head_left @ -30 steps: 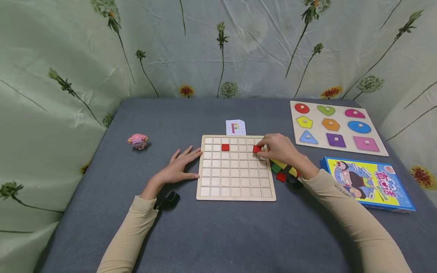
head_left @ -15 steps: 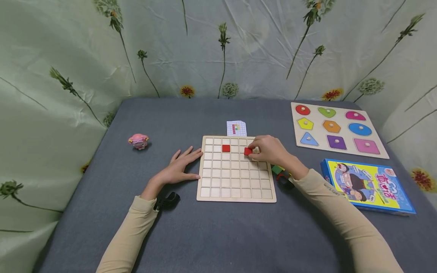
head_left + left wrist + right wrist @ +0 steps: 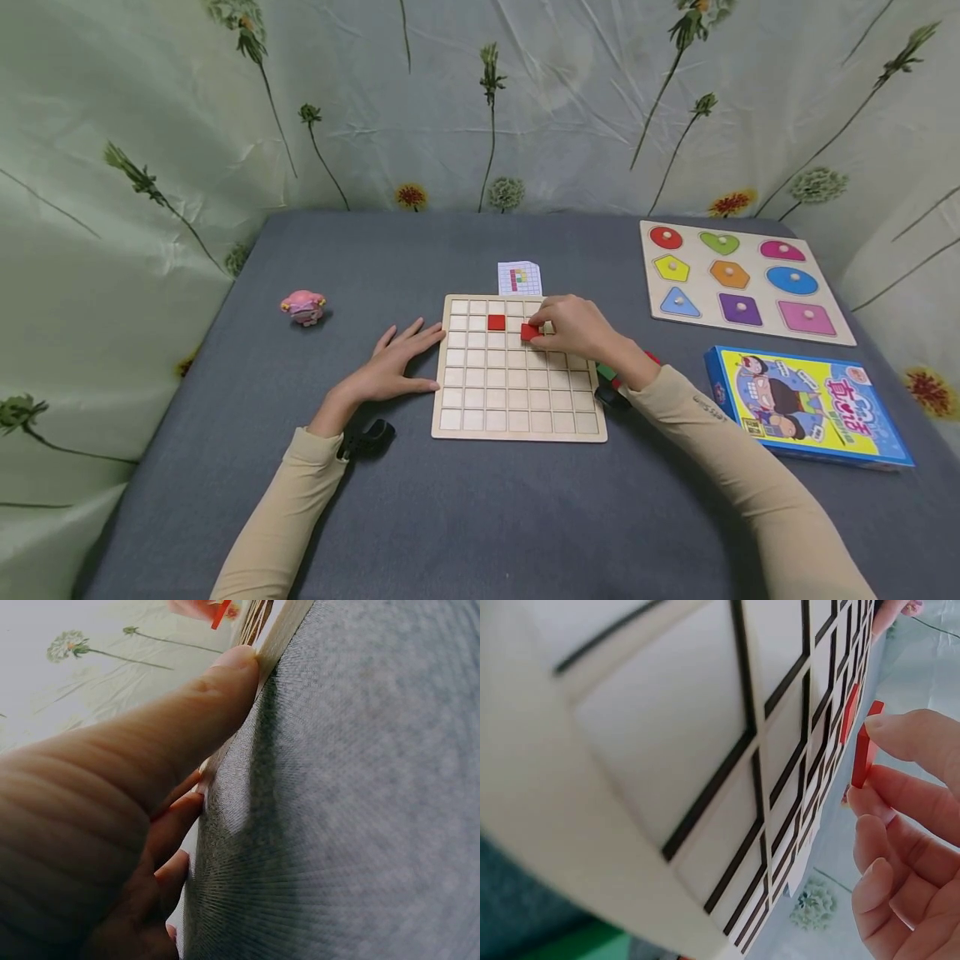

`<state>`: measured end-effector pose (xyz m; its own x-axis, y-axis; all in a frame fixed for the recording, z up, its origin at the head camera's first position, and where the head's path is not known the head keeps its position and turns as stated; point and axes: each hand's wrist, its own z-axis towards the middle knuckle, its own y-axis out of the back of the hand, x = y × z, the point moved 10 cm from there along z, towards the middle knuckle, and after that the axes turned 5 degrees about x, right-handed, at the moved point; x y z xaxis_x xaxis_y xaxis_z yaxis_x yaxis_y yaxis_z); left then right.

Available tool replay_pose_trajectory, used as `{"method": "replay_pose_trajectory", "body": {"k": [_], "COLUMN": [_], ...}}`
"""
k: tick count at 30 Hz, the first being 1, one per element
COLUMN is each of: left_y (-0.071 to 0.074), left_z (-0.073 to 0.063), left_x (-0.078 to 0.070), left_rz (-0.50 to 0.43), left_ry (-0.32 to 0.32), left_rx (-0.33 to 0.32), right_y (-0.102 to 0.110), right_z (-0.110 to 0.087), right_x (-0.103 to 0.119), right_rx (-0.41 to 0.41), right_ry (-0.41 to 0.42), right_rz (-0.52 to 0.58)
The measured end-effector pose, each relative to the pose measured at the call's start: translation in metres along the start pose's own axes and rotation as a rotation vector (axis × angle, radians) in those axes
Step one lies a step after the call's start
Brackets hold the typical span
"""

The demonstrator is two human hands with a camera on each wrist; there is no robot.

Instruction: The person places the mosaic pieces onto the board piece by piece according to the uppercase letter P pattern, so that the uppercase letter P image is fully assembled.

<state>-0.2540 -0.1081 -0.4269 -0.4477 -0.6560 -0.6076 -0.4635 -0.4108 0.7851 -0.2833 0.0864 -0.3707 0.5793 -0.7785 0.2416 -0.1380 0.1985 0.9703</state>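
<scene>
Right hand [image 3: 579, 325]: thumb and index finger clamped on a red tile [image 3: 529, 332], gripped at its near-right part in the head view. Tile is above the grid board [image 3: 518, 436], toward its far side and just right of a second red square [image 3: 496, 322] seated in a cell. Right wrist view shows the held tile apart from the board, seen nearly edge-on, its face roughly parallel to the board surface. Sides look about equal; long axis cannot be told. Edges run roughly with the grid lines.

Left hand [image 3: 393, 367]: fingers spread apart, thumb tip and fingertips touching the board's left edge.

Pattern card [image 3: 520, 277] lies flat at the board's far edge. Loose pieces [image 3: 604, 372], green and red visible, lie on the worktop [image 3: 450, 517], partly hidden by the right forearm.
</scene>
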Motion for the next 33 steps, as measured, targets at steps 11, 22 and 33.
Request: {"method": "replay_pose_trajectory", "body": {"k": [11, 22, 33], "left_y": [0.0, 0.0, 0.001], "left_z": [0.0, 0.0, 0.0], "left_x": [-0.001, -0.003, -0.002], "left_rz": [-0.005, -0.007, -0.006], "left_ry": [0.004, 0.0, -0.003], "left_rx": [0.005, -0.001, -0.002], "right_y": [-0.005, -0.014, -0.022], "right_z": [0.011, 0.021, 0.026], "right_x": [0.015, 0.024, 0.031], "right_rx": [0.012, 0.051, 0.047], "right_ry": [0.043, 0.03, 0.039], "right_rz": [-0.006, -0.012, -0.025]}}
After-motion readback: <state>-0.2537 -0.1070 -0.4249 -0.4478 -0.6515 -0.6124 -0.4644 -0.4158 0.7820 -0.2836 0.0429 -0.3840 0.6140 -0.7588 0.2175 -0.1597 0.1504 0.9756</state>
